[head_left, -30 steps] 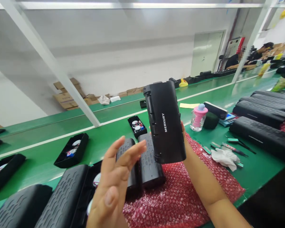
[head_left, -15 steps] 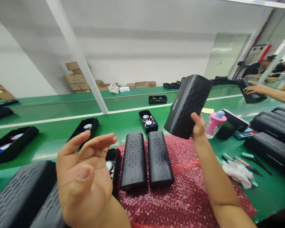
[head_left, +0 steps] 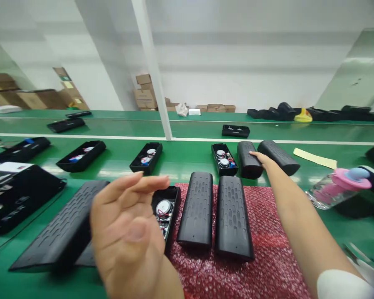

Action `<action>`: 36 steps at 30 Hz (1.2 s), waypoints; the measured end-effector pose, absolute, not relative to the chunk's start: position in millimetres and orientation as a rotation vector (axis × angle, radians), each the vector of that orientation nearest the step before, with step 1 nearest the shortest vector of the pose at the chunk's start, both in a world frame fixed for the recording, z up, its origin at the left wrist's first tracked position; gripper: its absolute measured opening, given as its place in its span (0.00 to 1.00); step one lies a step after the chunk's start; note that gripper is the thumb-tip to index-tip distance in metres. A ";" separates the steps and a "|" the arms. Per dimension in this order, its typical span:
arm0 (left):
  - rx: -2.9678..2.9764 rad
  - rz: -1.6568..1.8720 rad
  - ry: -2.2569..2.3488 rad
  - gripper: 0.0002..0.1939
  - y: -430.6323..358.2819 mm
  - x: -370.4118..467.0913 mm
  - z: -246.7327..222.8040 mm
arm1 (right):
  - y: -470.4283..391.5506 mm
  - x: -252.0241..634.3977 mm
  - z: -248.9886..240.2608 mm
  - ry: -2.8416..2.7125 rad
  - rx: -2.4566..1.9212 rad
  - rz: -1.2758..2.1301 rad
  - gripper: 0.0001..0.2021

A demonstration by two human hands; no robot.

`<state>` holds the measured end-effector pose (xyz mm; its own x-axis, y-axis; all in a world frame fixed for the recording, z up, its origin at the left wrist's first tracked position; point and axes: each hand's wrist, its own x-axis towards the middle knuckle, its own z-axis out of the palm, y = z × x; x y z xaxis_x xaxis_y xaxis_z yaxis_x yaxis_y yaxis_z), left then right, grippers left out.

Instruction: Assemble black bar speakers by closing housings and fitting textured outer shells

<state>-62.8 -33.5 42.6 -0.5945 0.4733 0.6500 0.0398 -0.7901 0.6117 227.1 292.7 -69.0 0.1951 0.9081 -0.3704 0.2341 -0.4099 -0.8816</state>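
Note:
My left hand is raised in the near foreground, palm turned in and fingers apart, with nothing in it. My right hand reaches forward and grips the upper right side of a black speaker housing, which sits on the green bench. Some of its fingers are hidden behind that housing. Another black housing lies just right of the hand. On red bubble wrap rest two black housings with patterned tops, a left one and a right one. An open speaker shell shows partly behind my left hand.
Open shells with drivers and wires stand along the green bench, one beside the gripped housing, another farther left. A large patterned housing lies at left. A pink-topped bottle and a yellow strip are at right. A white post rises behind.
My right hand has brought the housing down from the air onto the bench. The view has swung left, so the co-worker's hand at right is out of sight. My left hand stays raised.

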 end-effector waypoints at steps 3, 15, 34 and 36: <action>1.402 2.260 0.997 0.14 -17.6 -57.9 35.2 | 292.9 238.7 -69.1 -1.100 -1.876 1.128 0.12; 1.720 0.235 2.220 0.42 31.6 -26.2 -52.1 | 84.5 192.3 -113.9 -1.363 -1.556 1.459 0.20; 1.070 0.977 1.554 0.59 15.1 -33.4 -85.9 | 52.4 239.1 -80.2 -1.435 -1.769 1.272 0.20; 0.992 1.046 1.426 0.56 0.3 -25.0 -96.7 | 46.1 235.2 -73.0 -1.514 -1.793 1.175 0.22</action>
<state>-25.0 0.3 -96.7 -0.0966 0.9589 -0.2669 0.0332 0.2711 0.9620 235.2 46.1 -73.0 0.0035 0.9580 -0.2868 0.5154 -0.2475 -0.8205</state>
